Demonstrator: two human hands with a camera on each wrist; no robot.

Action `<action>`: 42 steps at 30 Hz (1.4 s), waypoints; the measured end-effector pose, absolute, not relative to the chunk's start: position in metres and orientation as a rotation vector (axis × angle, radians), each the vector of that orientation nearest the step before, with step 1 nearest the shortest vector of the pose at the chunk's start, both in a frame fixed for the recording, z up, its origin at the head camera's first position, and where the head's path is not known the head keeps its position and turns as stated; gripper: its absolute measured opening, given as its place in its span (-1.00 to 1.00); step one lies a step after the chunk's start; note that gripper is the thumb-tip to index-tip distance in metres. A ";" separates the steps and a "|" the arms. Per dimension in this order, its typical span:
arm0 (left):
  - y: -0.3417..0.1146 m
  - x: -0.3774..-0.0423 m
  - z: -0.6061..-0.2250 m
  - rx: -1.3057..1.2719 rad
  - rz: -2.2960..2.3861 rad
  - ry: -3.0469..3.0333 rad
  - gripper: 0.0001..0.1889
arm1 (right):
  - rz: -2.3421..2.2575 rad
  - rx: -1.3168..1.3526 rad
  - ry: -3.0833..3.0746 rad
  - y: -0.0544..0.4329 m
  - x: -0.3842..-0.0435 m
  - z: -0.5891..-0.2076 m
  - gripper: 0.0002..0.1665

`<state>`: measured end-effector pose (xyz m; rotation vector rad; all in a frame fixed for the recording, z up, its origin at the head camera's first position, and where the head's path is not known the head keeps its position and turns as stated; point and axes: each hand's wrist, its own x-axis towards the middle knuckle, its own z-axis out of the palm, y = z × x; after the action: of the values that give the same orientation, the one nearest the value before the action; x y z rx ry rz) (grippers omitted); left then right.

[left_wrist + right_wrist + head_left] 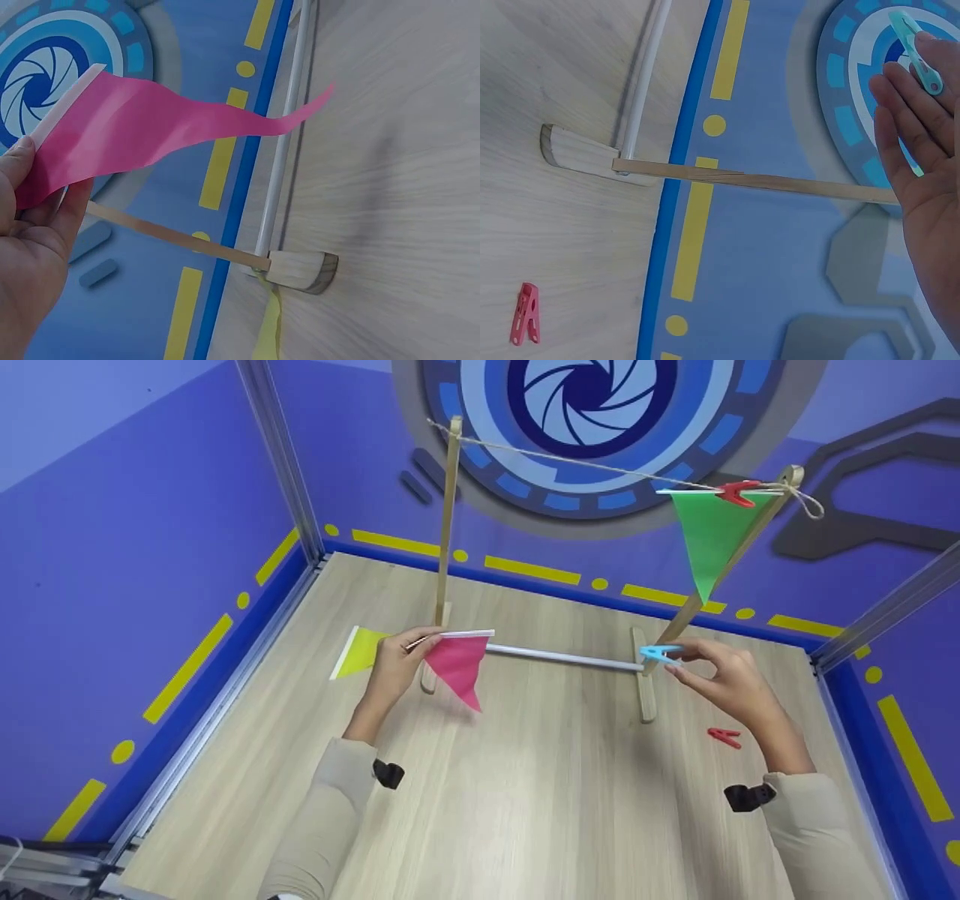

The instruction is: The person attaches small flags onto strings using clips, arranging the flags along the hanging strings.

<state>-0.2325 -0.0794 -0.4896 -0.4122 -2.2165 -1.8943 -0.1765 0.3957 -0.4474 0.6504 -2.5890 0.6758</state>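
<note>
Pink fabric is held at centre-left of the frame: the pink flag [461,664] is pinched along its white top strip between thumb and fingers of the left hand [397,660], and its tip hangs down toward lower right. At right of centre, a light-blue clothespin [660,653] is pinched between thumb and fingers of the right hand [724,679], in front of the foot of the right post [679,619].

Across the upper part, a string [562,458] is stretched from the left post [448,510] to the right one, where it is tied in a bow. At upper right, a green flag [705,529] is hung from it, fastened by a red clothespin [739,493]. Another red pin [724,736] is laid on the wood-grained table [510,810] at lower right, below the right hand. A yellow flag [356,651] is partly hidden behind the left hand (its white strip is left visible at the far left). The two feet are joined by a pale rod [566,657].
</note>
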 end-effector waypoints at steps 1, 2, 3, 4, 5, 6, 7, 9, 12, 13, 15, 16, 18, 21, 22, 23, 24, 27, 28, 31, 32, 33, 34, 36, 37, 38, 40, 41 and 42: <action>-0.078 -0.233 -0.488 -0.420 -1.893 -2.222 -0.79 | 0.675 0.657 -2.584 0.395 -0.177 -0.446 -0.58; -0.077 -0.233 -0.487 -0.425 -1.898 -2.228 -0.79 | 0.670 0.663 -2.580 0.395 -0.178 -0.445 -0.57; -0.077 -0.235 -0.489 -0.437 -1.903 -2.231 -0.79 | 0.667 0.669 -2.575 0.395 -0.178 -0.444 -0.56; -0.077 -0.238 -0.492 -0.459 -1.903 -2.234 -0.78 | 0.663 0.674 -2.573 0.395 -0.179 -0.443 -0.55; -0.077 -0.241 -0.495 -0.481 -1.903 -2.236 -0.78 | 0.660 0.674 -2.577 0.394 -0.180 -0.442 -0.55; -0.077 -0.243 -0.497 -0.501 -1.900 -2.238 -0.78 | 0.656 0.674 -2.581 0.394 -0.180 -0.441 -0.54; -0.077 -0.246 -0.500 -0.525 -1.895 -2.240 -0.77 | 0.652 0.675 -2.584 0.393 -0.181 -0.440 -0.54; -0.076 -0.251 -0.506 -0.573 -1.881 -2.238 -0.77 | 0.642 0.683 -2.581 0.393 -0.182 -0.438 -0.54; -0.073 -0.250 -0.503 -0.615 -1.846 -2.255 -0.77 | 0.633 0.699 -2.576 0.392 -0.183 -0.437 -0.53; -0.071 -0.250 -0.503 -0.624 -1.831 -2.266 -0.77 | 0.634 0.707 -2.570 0.392 -0.183 -0.437 -0.53; -0.068 -0.250 -0.501 -0.638 -1.812 -2.287 -0.77 | 0.641 0.715 -2.564 0.392 -0.183 -0.437 -0.52; -0.067 -0.250 -0.500 -0.643 -1.797 -2.299 -0.77 | 0.644 0.722 -2.558 0.391 -0.183 -0.437 -0.52; -0.063 -0.251 -0.498 -0.653 -1.788 -2.314 -0.77 | 0.653 0.737 -2.546 0.391 -0.183 -0.437 -0.51; -0.058 -0.253 -0.495 -0.686 -1.781 -2.318 -0.77 | 0.668 0.769 -2.520 0.389 -0.184 -0.438 -0.49; -0.057 -0.253 -0.493 -0.700 -1.780 -2.316 -0.77 | 0.671 0.780 -2.512 0.389 -0.185 -0.437 -0.49; -0.055 -0.254 -0.492 -0.716 -1.784 -2.313 -0.77 | 0.673 0.786 -2.507 0.388 -0.185 -0.437 -0.48; -0.054 -0.254 -0.490 -0.731 -1.791 -2.309 -0.76 | 0.673 0.788 -2.503 0.388 -0.186 -0.437 -0.48; -0.050 -0.255 -0.486 -0.770 -1.808 -2.303 -0.75 | 0.672 0.788 -2.496 0.387 -0.187 -0.436 -0.46; -0.049 -0.255 -0.484 -0.778 -1.816 -2.302 -0.75 | 0.671 0.786 -2.493 0.387 -0.187 -0.436 -0.46; -0.045 -0.256 -0.480 -0.802 -1.825 -2.304 -0.74 | 0.674 0.790 -2.484 0.387 -0.187 -0.434 -0.46; -0.044 -0.256 -0.478 -0.808 -1.827 -2.306 -0.74 | 0.678 0.795 -2.480 0.386 -0.187 -0.433 -0.46; -0.043 -0.256 -0.477 -0.814 -1.832 -2.307 -0.74 | 0.681 0.797 -2.477 0.386 -0.187 -0.433 -0.46; -0.042 -0.256 -0.476 -0.820 -1.838 -2.308 -0.74 | 0.682 0.801 -2.475 0.386 -0.187 -0.432 -0.46; -0.039 -0.257 -0.473 -0.837 -1.854 -2.305 -0.74 | 0.685 0.804 -2.475 0.386 -0.187 -0.431 -0.46; -0.038 -0.258 -0.472 -0.847 -1.859 -2.301 -0.74 | 0.688 0.806 -2.475 0.386 -0.187 -0.430 -0.46; -0.037 -0.258 -0.470 -0.855 -1.856 -2.300 -0.74 | 0.689 0.805 -2.478 0.386 -0.187 -0.430 -0.46; -0.035 -0.259 -0.467 -0.875 -1.840 -2.292 -0.74 | 0.685 0.806 -2.480 0.386 -0.188 -0.428 -0.46; -0.034 -0.260 -0.465 -0.886 -1.830 -2.285 -0.74 | 0.686 0.806 -2.479 0.386 -0.188 -0.427 -0.47; -0.033 -0.260 -0.463 -0.896 -1.818 -2.277 -0.74 | 0.682 0.806 -2.477 0.385 -0.188 -0.425 -0.47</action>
<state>-0.2602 -0.0326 -0.4635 -0.8964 -2.2770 -1.8178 -0.1883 0.3855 -0.4253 0.8062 -2.4769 0.6820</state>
